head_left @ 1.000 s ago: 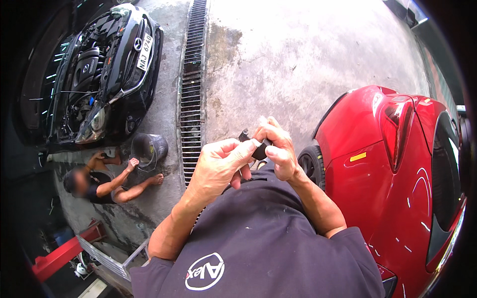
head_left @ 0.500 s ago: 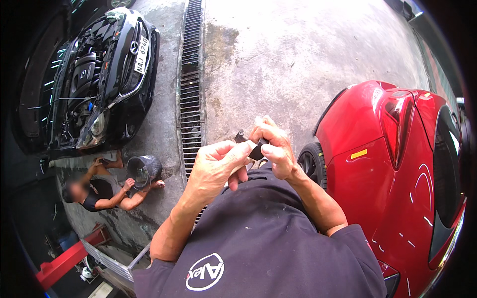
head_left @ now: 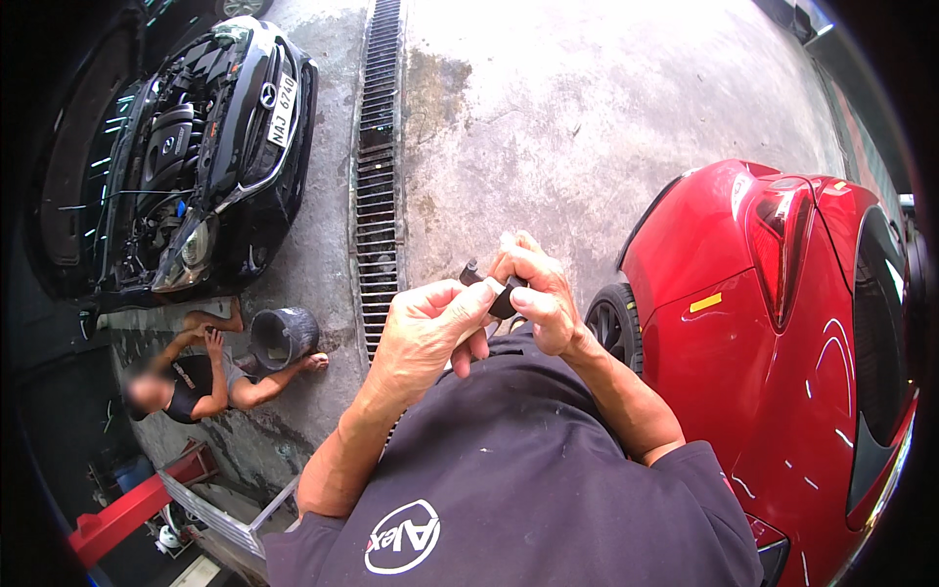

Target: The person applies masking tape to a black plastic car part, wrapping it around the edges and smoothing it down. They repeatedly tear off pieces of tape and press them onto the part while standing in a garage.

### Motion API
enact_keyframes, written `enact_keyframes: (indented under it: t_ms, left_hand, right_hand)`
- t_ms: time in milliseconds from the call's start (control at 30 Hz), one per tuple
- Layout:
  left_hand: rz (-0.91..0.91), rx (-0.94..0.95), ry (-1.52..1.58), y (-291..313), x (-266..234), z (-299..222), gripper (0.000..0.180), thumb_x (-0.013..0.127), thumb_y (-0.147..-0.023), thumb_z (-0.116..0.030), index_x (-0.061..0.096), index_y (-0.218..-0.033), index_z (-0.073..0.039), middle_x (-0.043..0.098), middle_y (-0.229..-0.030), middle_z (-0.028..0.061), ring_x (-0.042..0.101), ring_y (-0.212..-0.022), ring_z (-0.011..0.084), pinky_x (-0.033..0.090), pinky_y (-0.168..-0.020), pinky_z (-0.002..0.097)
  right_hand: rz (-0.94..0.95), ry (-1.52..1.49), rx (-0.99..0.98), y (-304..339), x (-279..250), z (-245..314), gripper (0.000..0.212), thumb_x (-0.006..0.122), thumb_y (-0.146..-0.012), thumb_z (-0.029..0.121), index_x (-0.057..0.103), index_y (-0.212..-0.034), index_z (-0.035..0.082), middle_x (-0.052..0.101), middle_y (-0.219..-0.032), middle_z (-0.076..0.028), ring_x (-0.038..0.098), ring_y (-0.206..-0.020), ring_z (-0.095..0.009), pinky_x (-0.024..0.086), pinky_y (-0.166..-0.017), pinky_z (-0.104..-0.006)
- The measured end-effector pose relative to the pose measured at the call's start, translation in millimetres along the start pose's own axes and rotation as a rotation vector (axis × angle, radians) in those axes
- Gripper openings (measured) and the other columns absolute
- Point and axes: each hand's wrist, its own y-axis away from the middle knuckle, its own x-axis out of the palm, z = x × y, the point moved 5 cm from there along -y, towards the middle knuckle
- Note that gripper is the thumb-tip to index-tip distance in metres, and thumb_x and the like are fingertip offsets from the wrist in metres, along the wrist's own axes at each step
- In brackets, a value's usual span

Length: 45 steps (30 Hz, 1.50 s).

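Both hands are raised in front of my chest, pinching one small black part (head_left: 503, 305). It looks curved and strap-like, with a short round stub poking out past my left fingers; its exact kind cannot be made out. My left hand (head_left: 423, 335) grips it between thumb and forefinger, the other fingers curled below. On the other side, my right hand (head_left: 538, 292) is closed round it with the thumb pressed in. The fingers cover much of the part.
To the right stands a red car (head_left: 704, 362) with a piece of yellow tape on it. A black car (head_left: 210, 166) with its engine bay exposed is at the left. Below that, a co-worker (head_left: 191, 386) sits by a dark bucket (head_left: 298, 333). A drain grate (head_left: 377, 186) crosses the concrete floor.
My hands and the black part stay almost where they were. The co-worker has let go of the bucket and drawn that hand back toward the knee.
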Motion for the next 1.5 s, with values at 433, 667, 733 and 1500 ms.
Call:
enact_keyframes:
  t_ms: [433, 667, 733, 1500]
  left_hand:
    - [-0.018, 0.081, -0.031, 2.5, 3.9, 16.8, 0.032, 0.072, -0.113, -0.031, 0.076, -0.102, -0.002, 0.073, -0.076, 0.0045, 0.062, -0.055, 0.0074, 0.047, -0.048, 0.0213]
    - [-0.052, 0.072, -0.215, 4.2, 9.1, 18.3, 0.026, 0.071, -0.114, -0.027, 0.077, -0.105, -0.004, 0.071, -0.075, 0.0010, 0.058, -0.056, 0.0040, 0.042, -0.050, 0.0211]
    - [-0.063, 0.109, -0.246, 5.2, 9.5, 19.1, 0.024, 0.072, -0.113, -0.026, 0.077, -0.107, -0.004, 0.070, -0.075, -0.0011, 0.057, -0.060, 0.0032, 0.042, -0.053, 0.0213]
    - [-0.231, 0.242, -0.087, 4.1, 19.0, 45.8, 0.033, 0.077, -0.111, -0.025, 0.078, -0.138, -0.006, 0.063, -0.082, -0.0085, 0.051, -0.069, 0.0008, 0.040, -0.060, 0.0208]
  right_hand:
    - [-0.165, -0.051, 0.160, 9.7, 8.3, 14.7, 0.023, 0.069, -0.096, 0.023, 0.071, -0.086, 0.004, 0.061, -0.082, -0.006, 0.053, -0.090, -0.020, 0.047, -0.081, -0.0386]
    - [-0.307, -0.267, 0.242, 25.6, 19.9, -0.1, 0.023, 0.066, -0.099, 0.019, 0.068, -0.084, 0.002, 0.060, -0.083, -0.003, 0.052, -0.090, -0.016, 0.045, -0.081, -0.0346]
    - [-0.338, -0.316, 0.253, 27.1, 20.6, -0.8, 0.024, 0.065, -0.099, 0.020, 0.067, -0.083, 0.002, 0.058, -0.085, -0.002, 0.051, -0.089, -0.015, 0.044, -0.081, -0.0337]
    - [-0.331, -0.662, 0.411, 25.1, 29.0, -20.2, 0.019, 0.061, -0.096, 0.024, 0.058, -0.093, 0.005, 0.062, -0.088, -0.003, 0.054, -0.083, -0.013, 0.047, -0.079, -0.0310]
